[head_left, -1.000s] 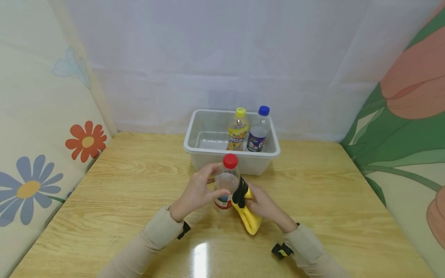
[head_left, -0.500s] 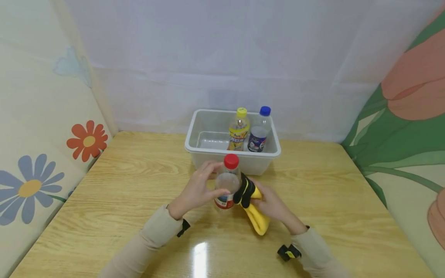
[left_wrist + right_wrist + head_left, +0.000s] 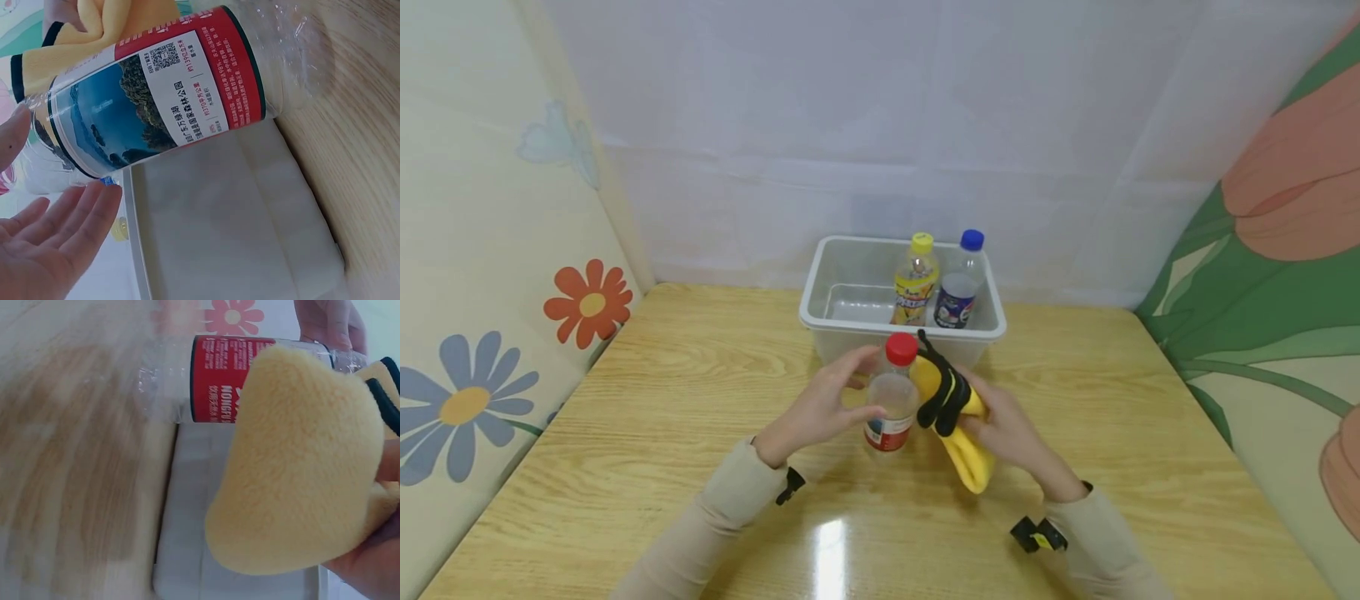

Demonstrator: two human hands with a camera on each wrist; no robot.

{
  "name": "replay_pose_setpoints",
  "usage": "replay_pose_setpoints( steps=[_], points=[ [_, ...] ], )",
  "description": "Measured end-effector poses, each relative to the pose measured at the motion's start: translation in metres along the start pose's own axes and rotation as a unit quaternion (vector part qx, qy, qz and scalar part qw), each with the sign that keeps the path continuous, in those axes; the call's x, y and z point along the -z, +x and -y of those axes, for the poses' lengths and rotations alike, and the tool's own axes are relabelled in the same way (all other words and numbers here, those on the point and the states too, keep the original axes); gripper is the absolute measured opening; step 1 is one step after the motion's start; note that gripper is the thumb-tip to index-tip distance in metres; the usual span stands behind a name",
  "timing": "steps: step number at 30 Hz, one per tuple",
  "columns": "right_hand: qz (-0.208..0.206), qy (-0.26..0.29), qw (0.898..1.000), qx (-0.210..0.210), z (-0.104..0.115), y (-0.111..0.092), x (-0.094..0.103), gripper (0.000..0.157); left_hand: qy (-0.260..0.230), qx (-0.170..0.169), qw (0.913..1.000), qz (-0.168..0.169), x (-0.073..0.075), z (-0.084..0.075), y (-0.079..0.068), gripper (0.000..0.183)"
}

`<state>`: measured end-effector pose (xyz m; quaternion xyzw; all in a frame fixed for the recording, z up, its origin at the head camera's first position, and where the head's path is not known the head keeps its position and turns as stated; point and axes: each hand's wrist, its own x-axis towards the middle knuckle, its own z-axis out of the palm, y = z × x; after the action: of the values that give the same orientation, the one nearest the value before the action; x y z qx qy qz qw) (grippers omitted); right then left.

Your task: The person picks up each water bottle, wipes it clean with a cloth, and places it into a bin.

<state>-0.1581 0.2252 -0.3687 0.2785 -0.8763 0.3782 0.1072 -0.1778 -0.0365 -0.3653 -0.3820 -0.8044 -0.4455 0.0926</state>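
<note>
A clear plastic water bottle (image 3: 891, 396) with a red cap and red label stands upright on the wooden table. My left hand (image 3: 820, 408) is beside its left side, thumb in front and fingers behind; in the left wrist view those fingers are loosely extended near the bottle's upper part, not curled round it. A folded yellow cloth (image 3: 967, 462) with black edging is gripped in my right hand (image 3: 1006, 425), just right of the bottle. The right wrist view shows the fluffy cloth (image 3: 294, 469) covering part of the bottle's label.
A light grey plastic bin (image 3: 850, 343) stands behind the bottle, against the white backdrop. Inside, at its right, are a yellow-capped bottle (image 3: 914, 287) and a blue-capped bottle (image 3: 957, 298). Flower-patterned panels (image 3: 467, 408) border the table on both sides.
My right hand has drawn the cloth rightward and up, away from the bottle's label, and the cloth has opened out somewhat. My left hand has eased slightly left; the bottle has turned a little.
</note>
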Motion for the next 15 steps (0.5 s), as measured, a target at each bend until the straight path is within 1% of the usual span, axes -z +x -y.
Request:
replay_pose_setpoints(
  steps=[4, 8, 13, 15],
  points=[
    [-0.015, 0.005, 1.000, -0.007, 0.001, 0.003, 0.004, 0.065, -0.012, -0.002, 0.9997, 0.022, 0.003, 0.001, 0.000, 0.066],
    [-0.025, 0.016, 1.000, -0.008, 0.003, 0.006, 0.007, 0.066, -0.024, -0.013, 0.9991, 0.031, 0.004, 0.004, 0.000, 0.062],
    [-0.044, 0.022, 0.999, 0.021, 0.006, 0.011, 0.008, 0.069, -0.027, -0.020, 0.9987, 0.040, 0.005, 0.007, 0.000, 0.061],
    [-0.052, 0.016, 0.998, 0.043, 0.007, 0.012, 0.007, 0.070, -0.024, -0.021, 0.9985, 0.045, 0.005, 0.007, 0.000, 0.062]
  ],
)
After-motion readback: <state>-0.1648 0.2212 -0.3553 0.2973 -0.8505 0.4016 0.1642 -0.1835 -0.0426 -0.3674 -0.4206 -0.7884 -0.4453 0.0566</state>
